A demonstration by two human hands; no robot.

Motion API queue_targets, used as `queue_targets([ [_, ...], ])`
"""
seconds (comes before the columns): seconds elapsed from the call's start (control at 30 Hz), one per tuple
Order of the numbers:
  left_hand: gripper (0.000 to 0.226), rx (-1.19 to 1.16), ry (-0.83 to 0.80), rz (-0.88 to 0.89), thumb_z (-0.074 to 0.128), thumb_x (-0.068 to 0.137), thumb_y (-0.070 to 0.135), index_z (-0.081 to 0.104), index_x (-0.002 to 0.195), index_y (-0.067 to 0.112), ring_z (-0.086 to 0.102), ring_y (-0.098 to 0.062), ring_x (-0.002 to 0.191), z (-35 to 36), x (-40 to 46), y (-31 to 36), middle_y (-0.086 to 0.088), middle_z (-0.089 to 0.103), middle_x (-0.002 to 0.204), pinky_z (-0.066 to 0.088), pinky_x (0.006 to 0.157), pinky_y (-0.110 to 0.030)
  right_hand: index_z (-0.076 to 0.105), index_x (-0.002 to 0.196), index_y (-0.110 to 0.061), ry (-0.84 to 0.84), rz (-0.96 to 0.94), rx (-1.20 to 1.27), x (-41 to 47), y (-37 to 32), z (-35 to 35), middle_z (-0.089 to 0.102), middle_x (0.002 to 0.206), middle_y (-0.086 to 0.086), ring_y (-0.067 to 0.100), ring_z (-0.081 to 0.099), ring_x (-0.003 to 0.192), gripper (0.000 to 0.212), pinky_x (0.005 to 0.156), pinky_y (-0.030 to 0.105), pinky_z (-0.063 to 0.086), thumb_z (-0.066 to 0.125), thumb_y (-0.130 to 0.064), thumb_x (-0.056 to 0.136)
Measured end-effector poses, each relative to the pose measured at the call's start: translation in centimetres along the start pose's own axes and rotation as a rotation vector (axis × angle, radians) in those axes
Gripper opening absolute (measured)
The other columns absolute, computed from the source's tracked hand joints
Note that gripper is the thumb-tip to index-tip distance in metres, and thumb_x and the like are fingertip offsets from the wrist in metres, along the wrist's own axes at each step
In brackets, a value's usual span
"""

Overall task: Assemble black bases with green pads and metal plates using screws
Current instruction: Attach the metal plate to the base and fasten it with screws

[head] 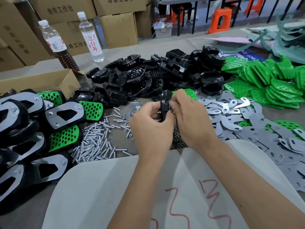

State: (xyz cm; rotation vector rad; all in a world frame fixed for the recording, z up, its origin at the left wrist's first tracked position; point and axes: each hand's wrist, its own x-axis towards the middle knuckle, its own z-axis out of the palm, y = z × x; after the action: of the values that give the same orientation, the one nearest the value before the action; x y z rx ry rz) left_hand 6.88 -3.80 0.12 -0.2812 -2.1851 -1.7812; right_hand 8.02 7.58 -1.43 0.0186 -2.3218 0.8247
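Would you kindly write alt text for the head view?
Both hands, left and right, grip a black base on edge above loose screws. Finished assemblies lie at left, black bases behind, green pads and metal plates at right.

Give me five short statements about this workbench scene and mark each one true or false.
1. Both hands, left hand and right hand, grip one black plastic base. True.
2. The loose silver screws lie left of the hands. True.
3. The pile of green perforated pads sits at the far left. False: it is at the right.
4. Two clear plastic bottles lie flat. False: they stand upright.
5. The grey metal plates are spread right of the hands. True.
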Motion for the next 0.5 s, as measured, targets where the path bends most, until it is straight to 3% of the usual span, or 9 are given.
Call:
queue_targets([
  [0.1, 0.019, -0.019, -0.02, -0.022, 0.083, 0.084, 0.014, 0.074, 0.086, 0.03, 0.07, 0.006, 0.082, 0.01, -0.06, 0.13, 0.021, 0.074, 0.081, 0.054, 0.077, -0.013, 0.035, 0.079, -0.015, 0.064, -0.014, -0.092, 0.28, -0.3, -0.02, 0.039, 0.06, -0.007, 0.021, 0.038, 0.056, 0.032, 0.052, 0.044, 0.035, 0.039, -0.028, 0.109],
  [0.23, 0.01, -0.074, -0.034, -0.078, 0.081, 0.084, 0.009, 0.079, 0.092, 0.015, 0.075, -0.005, 0.078, -0.09, 0.24, -0.1, 0.008, 0.078, 0.082, 0.062, 0.075, -0.031, 0.045, 0.089, -0.01, -0.007, -0.022, -0.018, -0.03, 0.03, -0.22, 0.05, 0.071, -0.004, 0.022, 0.046, 0.065, 0.029, 0.06, 0.044, 0.037, 0.036, -0.029, 0.108],
  [0.33, 0.012, -0.085, -0.043, -0.103, 0.082, 0.084, 0.008, 0.079, 0.094, 0.014, 0.076, -0.01, 0.079, -0.22, 0.43, -0.16, 0.005, 0.079, 0.083, 0.064, 0.077, -0.037, 0.043, 0.087, -0.01, 0.015, -0.058, -0.077, -0.03, -0.33, -0.25, 0.042, 0.065, -0.008, 0.02, 0.039, 0.061, 0.027, 0.054, 0.042, 0.033, 0.038, -0.026, 0.109],
  [0.5, 0.014, -0.136, -0.034, -0.143, 0.082, 0.082, 0.005, 0.08, 0.091, 0.015, 0.075, -0.007, 0.073, -0.27, 0.58, -0.06, 0.007, 0.079, 0.078, 0.06, 0.068, -0.026, 0.039, 0.088, -0.017, 0.034, -0.021, -0.13, -0.08, -0.5, -0.1, 0.036, 0.061, -0.014, 0.02, 0.037, 0.057, 0.023, 0.054, 0.036, 0.023, 0.041, -0.028, 0.108],
])
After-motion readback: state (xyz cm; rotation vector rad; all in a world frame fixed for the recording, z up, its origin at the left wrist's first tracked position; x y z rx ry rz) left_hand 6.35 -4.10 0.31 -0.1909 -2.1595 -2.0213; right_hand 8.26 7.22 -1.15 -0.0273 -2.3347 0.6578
